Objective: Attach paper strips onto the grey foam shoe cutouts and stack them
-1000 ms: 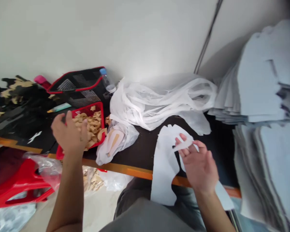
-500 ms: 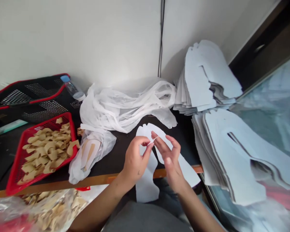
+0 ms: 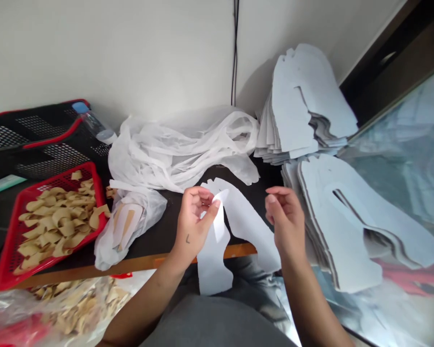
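Observation:
My left hand [image 3: 196, 214] pinches a thin white strip [image 3: 220, 224] between thumb and fingers; the strip hangs down, its top end folded over. Beneath it lies a white two-legged cut piece [image 3: 240, 209] with a notched top edge, its legs reaching past the table's front edge over my lap. To the right, apart from that piece, my right hand [image 3: 285, 217] is raised with fingers curled in and thumb close to them. Whether anything small is between those fingers cannot be seen.
Two stacks of similar white cut pieces, the rear stack [image 3: 311, 96] and the front stack [image 3: 340, 212], stand on the right. At left are a red basket [image 3: 100, 185] of tan curled pieces, a black mesh basket [image 3: 54, 144] and a bottle [image 3: 94, 125]. White plastic bags [image 3: 181, 149] lie behind.
My right hand has moved right, away from my left hand, and its spread fingers have curled. The white strip now hangs from my left hand, showing more of its length. The view has shifted slightly.

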Demonstrator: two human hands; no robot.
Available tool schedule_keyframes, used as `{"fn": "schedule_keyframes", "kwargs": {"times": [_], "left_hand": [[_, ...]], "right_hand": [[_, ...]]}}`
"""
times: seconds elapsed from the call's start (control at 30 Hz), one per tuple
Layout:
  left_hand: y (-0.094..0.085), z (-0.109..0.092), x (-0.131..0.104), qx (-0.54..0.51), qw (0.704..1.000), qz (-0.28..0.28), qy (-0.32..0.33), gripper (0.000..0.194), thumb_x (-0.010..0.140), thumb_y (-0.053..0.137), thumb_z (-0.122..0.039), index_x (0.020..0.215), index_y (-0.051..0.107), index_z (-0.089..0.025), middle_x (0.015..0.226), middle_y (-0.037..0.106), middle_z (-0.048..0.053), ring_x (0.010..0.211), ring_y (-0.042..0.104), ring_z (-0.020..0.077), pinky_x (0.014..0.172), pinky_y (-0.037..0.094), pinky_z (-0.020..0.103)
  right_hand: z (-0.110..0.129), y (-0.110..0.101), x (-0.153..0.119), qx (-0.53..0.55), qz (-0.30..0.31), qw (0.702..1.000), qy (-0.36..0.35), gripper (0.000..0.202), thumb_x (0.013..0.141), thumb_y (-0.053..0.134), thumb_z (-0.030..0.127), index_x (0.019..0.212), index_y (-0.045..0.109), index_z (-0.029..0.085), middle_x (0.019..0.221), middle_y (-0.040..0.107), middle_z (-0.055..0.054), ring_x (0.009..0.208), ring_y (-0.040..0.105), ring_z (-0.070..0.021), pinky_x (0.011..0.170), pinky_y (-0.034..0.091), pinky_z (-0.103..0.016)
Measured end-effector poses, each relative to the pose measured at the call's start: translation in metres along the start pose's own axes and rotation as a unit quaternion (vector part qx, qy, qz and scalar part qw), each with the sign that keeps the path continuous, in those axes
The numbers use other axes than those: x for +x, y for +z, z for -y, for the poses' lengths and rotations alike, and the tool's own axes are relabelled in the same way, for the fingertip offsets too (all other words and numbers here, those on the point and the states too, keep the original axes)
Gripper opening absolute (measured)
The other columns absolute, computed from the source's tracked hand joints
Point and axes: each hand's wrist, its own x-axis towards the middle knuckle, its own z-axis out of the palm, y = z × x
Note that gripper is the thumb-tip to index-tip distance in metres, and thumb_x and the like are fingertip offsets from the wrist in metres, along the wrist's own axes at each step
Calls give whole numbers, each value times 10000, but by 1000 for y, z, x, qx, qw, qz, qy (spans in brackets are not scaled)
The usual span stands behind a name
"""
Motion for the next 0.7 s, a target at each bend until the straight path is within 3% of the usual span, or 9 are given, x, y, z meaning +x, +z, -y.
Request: {"fn": "schedule_keyframes", "kwargs": {"times": [0.13,0.2,0.33,0.5,0.6,0.7], "left_hand": [[2,-3,0,-50,998,31,-35,242,873,731,-297,1002,548,-206,917,602,0,840,606,106,733,486,205],[3,-2,1,-71,995,39,-57,234,876,723,-308,998,551,-204,914,600,-1,818,609,100,708,487,199],[3,10,4,-51,996,14,-69,237,852,719,-301,974,544,-198,879,598,-5,765,611,94,675,494,196],[-2,36,4,37,994,-38,-97,293,851,684,-312,1031,471,-224,799,586,-32,612,587,94,541,469,195],[-3,51,2,107,988,-42,-103,300,870,663,-320,1069,454,-238,768,585,-50,545,567,97,515,464,211],[-3,61,3,225,970,-39,-84,268,888,643,-299,1080,468,-235,728,601,-58,576,594,116,602,471,247]], "right_hand": [[-2,12,7,100,164,980,59,272,899,679,450,1108,641,279,1118,634,-30,1062,594,-178,894,501,-298],[-5,21,9,148,205,962,103,288,879,693,474,1075,649,268,1089,651,-28,1042,610,-180,925,501,-318],[-11,31,14,172,175,958,148,286,814,743,483,908,638,234,847,621,11,768,596,-132,747,519,-270],[-17,27,25,42,185,974,123,295,800,736,465,779,588,210,721,573,29,559,524,-105,525,443,-240],[-23,28,30,-83,204,970,103,242,815,699,425,775,606,206,701,605,26,527,532,-107,518,419,-246],[-32,33,32,-192,205,957,76,180,825,671,373,768,634,206,682,635,24,546,556,-114,581,424,-255]]}}
